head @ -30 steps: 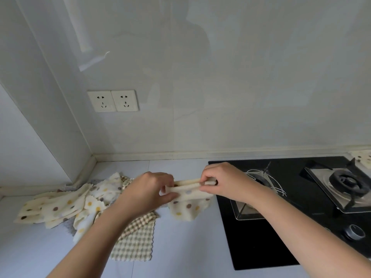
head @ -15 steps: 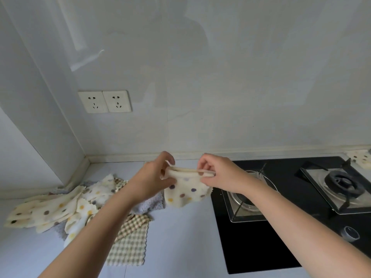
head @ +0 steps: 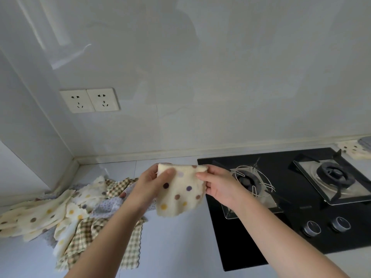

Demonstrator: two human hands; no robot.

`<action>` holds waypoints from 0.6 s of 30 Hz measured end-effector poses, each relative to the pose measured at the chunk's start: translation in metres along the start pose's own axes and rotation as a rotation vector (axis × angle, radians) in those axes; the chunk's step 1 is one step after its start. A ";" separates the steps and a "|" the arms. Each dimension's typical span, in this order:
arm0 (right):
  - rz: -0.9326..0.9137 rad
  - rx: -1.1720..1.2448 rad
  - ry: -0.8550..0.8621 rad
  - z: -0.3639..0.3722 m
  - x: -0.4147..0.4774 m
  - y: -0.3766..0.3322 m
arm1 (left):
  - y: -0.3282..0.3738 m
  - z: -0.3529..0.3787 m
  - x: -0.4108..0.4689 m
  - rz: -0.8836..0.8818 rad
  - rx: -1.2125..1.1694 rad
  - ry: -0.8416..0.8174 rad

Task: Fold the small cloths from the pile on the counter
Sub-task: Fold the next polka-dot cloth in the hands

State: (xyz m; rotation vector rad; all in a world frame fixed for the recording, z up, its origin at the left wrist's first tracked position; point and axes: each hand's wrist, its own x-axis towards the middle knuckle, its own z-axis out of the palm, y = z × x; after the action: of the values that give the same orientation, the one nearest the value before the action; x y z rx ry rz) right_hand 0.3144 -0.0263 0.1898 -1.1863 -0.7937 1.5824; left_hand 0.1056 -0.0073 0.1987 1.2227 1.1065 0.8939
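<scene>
The cream cloth with coloured dots [head: 180,192] hangs in the air above the counter [head: 176,249], just left of the hob's near-left corner, held up by its top edge. It looks doubled over along that top edge, and its scalloped lower edge hangs free, clear of the counter. The left hand [head: 149,183] pinches the upper left corner, thumb pressed on the front and the fingers behind the fabric. The right hand [head: 218,185] pinches the upper right corner, fingertips curled onto the front of the cloth. The 2 hands are close together, with only the cloth's width between them.

To the left, behind the left forearm, lies the pile [head: 66,213] – loose cream dotted cloths, a grey one [head: 108,205] and a brown checked cloth [head: 120,247] spread nearest the counter's front.

To the right the black hob [head: 261,249] is set into the counter. Its left burner [head: 249,182] carries a tangle of thin wire, the right burner [head: 334,174] sits on a steel tray, and 2 knobs [head: 311,228] stand at the front.

At the far right, by the wall, more cloths [head: 355,150] lie flat – cream dotted with grey beside. On the wall above the pile is a double socket [head: 89,100].
</scene>
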 end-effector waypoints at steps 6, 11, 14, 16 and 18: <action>-0.038 -0.017 -0.037 -0.018 -0.010 0.002 | 0.010 0.030 -0.004 0.119 0.170 0.169; -0.076 -0.072 0.109 -0.056 -0.032 -0.009 | 0.011 0.096 -0.006 0.117 0.168 0.216; -0.088 -0.174 0.257 -0.098 -0.051 -0.022 | 0.006 0.155 -0.009 0.053 0.188 0.138; -0.087 -0.141 0.262 -0.137 -0.070 -0.030 | 0.003 0.195 -0.011 0.056 0.222 0.169; -0.026 -0.101 0.179 -0.179 -0.093 -0.036 | 0.003 0.239 -0.016 0.081 0.193 0.216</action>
State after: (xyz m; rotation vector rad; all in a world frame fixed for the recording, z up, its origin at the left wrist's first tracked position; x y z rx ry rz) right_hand 0.5009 -0.1115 0.1957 -1.3641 -0.7761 1.4065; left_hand 0.3322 -0.0835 0.2027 1.3601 1.3484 1.0175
